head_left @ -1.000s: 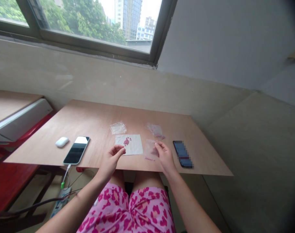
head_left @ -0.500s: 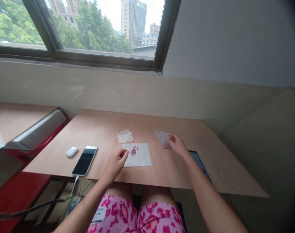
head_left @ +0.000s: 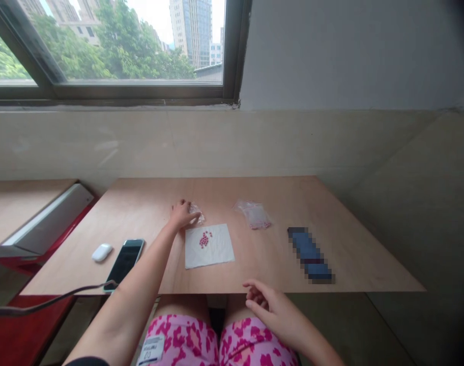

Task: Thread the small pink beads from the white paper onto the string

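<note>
You're holding your left hand (head_left: 182,214) at the far edge of the white paper sheet (head_left: 216,255), fingers curled onto a crumpled clear plastic bag (head_left: 196,213) (how firm that grip is, I can't tell), your right hand (head_left: 272,310) lying loosely open over your thigh (head_left: 251,343), small pink pellets (head_left: 204,240) sitting heaped mid-sheet.

And here we're seeing pink shorts (head_left: 182,338) splashed all over with magenta blotches, a white label (head_left: 151,349) with dark print sitting on the left leg! A dark sleeve hem (head_left: 85,361) is peeking in at the bottom edge, while the left hand (head_left: 182,214) and right hand (head_left: 272,305) are showing bare.
</note>
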